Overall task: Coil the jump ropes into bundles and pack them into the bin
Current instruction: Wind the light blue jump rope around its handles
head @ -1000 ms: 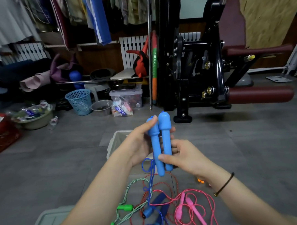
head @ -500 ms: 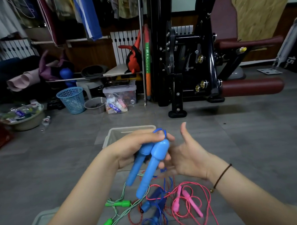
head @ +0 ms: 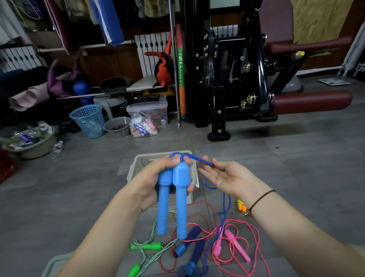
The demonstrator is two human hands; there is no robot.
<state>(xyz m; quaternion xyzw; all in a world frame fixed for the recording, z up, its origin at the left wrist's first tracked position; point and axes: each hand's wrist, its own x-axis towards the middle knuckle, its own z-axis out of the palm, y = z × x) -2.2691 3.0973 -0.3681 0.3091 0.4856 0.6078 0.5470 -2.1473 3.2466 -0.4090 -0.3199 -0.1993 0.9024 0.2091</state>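
Note:
My left hand grips the two light blue handles of a jump rope side by side, thick ends up, thin ends hanging down. Its blue cord loops over my left fingers and runs across to my right hand, which is palm up with the cord pinched at the fingertips. More of that cord drops down from the right hand to the floor. Behind the hands stands the pale bin, mostly hidden. On the floor below lie a green-handled rope, a dark blue-handled rope and a pink rope, tangled.
A grey lid lies at the lower left. A small orange object rests by my right wrist. A black weight machine with red pads stands behind. A blue basket, a clear box and a basin sit at the back left.
The handles have swung from upright to hanging thin end down in my left hand. My right hand let go of the handles, opened, and now holds the cord pulled out to the right.

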